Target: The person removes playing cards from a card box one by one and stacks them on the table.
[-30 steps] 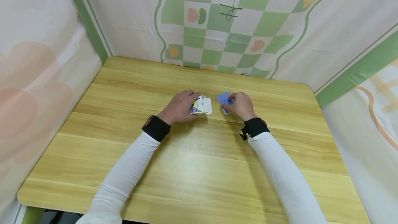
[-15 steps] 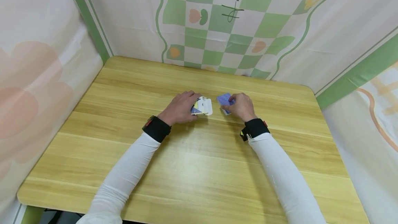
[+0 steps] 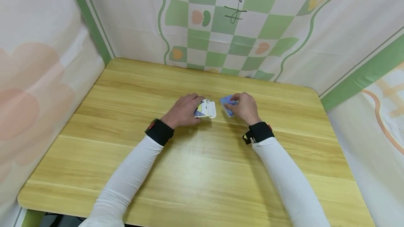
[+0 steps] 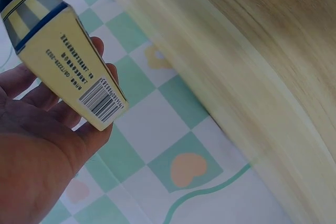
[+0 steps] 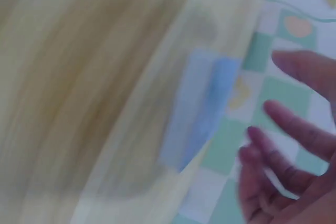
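My left hand [image 3: 183, 110] grips a playing-card box [image 3: 206, 108], whose white flap stands open toward the right. In the left wrist view the yellow end of the box [image 4: 73, 64] shows a barcode, with fingers [image 4: 107, 77] curled round its side. A stack of blue-backed playing cards [image 3: 228, 101] lies on the table just right of the box. Over its right part is my right hand [image 3: 247, 108]. The right wrist view, blurred, has the card stack [image 5: 199, 111] apart from the spread fingers [image 5: 299, 135], with nothing between them and the thumb.
Both hands are over the far middle of a wooden table [image 3: 189, 171] with rounded corners. Behind it hangs a green-and-white checked cloth [image 3: 221, 38], and more printed cloth [image 3: 38, 90] closes off the left side.
My right fingers have loosened and come away from the card stack, which stays on the table. The left hand and the box have barely moved.
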`<move>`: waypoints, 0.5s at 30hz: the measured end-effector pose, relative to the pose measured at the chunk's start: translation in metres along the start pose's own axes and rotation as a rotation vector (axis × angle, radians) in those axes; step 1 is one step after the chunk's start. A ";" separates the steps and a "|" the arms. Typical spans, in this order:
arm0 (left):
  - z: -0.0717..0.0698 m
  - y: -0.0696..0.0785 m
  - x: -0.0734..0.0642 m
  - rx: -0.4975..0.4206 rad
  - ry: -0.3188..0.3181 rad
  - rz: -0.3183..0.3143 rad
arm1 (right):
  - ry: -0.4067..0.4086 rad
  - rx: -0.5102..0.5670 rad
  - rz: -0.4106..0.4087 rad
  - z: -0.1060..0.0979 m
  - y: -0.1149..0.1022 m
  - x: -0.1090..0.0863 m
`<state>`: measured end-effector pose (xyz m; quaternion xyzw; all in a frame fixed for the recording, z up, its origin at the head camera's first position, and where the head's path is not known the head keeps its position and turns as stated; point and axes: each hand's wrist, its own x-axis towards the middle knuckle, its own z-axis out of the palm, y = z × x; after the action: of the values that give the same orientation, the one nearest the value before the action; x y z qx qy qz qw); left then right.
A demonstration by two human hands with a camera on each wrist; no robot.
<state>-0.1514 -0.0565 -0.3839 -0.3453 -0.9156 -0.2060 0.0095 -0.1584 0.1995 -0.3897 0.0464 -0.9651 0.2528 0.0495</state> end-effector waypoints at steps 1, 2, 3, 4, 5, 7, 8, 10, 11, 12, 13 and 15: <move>0.000 0.000 0.000 0.002 0.003 0.005 | 0.015 0.045 -0.024 -0.001 -0.003 -0.001; 0.000 0.001 0.000 0.002 0.008 0.011 | 0.027 0.098 -0.055 -0.002 -0.007 -0.001; 0.001 0.001 0.001 0.002 0.013 0.016 | 0.035 0.154 -0.083 -0.003 -0.011 -0.002; 0.001 0.001 0.001 0.004 0.017 0.021 | 0.032 0.208 -0.115 -0.004 -0.015 -0.003; 0.001 0.002 0.001 0.003 0.021 0.024 | 0.021 0.260 -0.141 -0.005 -0.019 -0.004; 0.001 0.003 0.002 0.001 0.024 0.027 | -0.023 0.343 -0.180 -0.007 -0.026 -0.006; 0.001 0.003 0.002 -0.002 0.025 0.026 | -0.054 0.374 -0.190 -0.008 -0.029 -0.007; 0.002 0.004 0.003 -0.004 0.023 0.027 | -0.129 0.416 -0.193 -0.009 -0.034 -0.009; 0.002 0.004 0.003 -0.008 0.023 0.029 | -0.163 0.426 -0.189 -0.008 -0.036 -0.010; 0.002 0.005 0.003 -0.011 0.023 0.031 | -0.194 0.427 -0.188 -0.007 -0.038 -0.010; 0.002 0.005 0.003 -0.014 0.023 0.035 | -0.218 0.420 -0.189 -0.006 -0.039 -0.011; 0.003 0.006 0.003 -0.020 0.021 0.043 | -0.248 0.396 -0.195 -0.004 -0.041 -0.012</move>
<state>-0.1497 -0.0492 -0.3839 -0.3627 -0.9057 -0.2184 0.0202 -0.1419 0.1668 -0.3679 0.1788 -0.8864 0.4235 -0.0552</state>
